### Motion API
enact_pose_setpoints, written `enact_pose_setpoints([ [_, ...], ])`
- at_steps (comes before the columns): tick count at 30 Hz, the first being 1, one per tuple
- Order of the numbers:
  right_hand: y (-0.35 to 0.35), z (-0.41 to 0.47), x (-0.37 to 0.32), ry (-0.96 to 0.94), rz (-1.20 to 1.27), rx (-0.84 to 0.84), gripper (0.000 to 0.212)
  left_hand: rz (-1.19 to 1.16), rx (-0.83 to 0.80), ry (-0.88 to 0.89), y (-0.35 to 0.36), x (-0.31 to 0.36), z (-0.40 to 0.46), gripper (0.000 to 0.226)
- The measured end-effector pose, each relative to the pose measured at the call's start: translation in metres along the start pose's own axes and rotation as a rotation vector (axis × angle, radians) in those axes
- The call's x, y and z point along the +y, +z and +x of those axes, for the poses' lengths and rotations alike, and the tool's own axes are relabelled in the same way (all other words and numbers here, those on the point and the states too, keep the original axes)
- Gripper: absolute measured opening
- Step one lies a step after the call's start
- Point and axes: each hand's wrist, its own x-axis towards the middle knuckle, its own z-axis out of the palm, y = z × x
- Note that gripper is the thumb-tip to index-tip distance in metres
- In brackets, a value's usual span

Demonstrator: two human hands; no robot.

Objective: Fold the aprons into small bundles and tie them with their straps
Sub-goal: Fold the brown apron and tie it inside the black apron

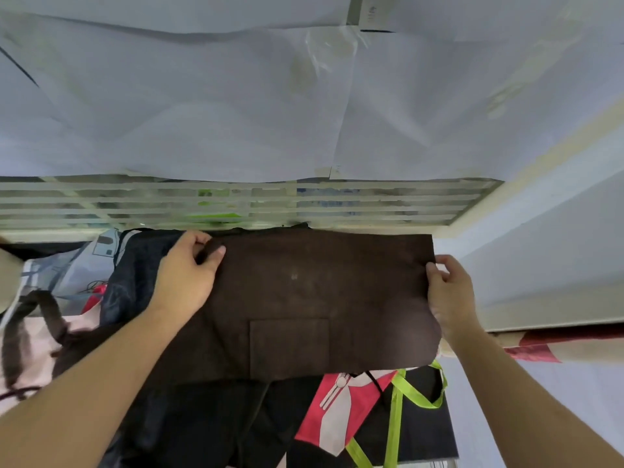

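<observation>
Two hands, left hand point(189, 271) and right hand point(449, 292), pinching brown apron point(314, 298) corners; straps hidden

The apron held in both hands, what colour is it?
Dark brown apron, plain with one pocket; head view.

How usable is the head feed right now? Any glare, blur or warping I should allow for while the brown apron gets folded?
Head view: light is soft and even, with no hard shadows; the brown apron reads dark, though its pocket outline shows. Wide-angle warping bends the slatted rail and stretches the forearms at the bottom corners. Left hand and right hand look sharp; a plastic patch on the white sheets glints slightly.
</observation>
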Motion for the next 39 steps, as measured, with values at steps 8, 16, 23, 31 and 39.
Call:
enact_pose_setpoints([
  [8,0.019,-0.045,0.024,0.009,-0.534,-0.045,0.05,0.286,0.071,0.038,0.012,-0.029,-0.027,0.049],
  [16,0.047,-0.136,0.055,0.976,0.157,-0.274,0.035,0.195,-0.205,-0.447,0.027,-0.075,-0.122,0.02],
  [23,0.072,-0.131,0.045,0.921,0.474,-0.152,0.023,0.239,-0.345,-0.433,0.026,-0.098,-0.138,0.025],
  [31,0.042,-0.138,0.052,0.7,0.251,0.058,0.027,-0.055,-0.24,-0.465,-0.006,-0.129,-0.139,0.019],
  [39,0.111,-0.197,0.019,0.551,-0.044,-0.345,0.018,-0.053,-0.179,-0.722,-0.051,-0.194,-0.164,0.029],
])
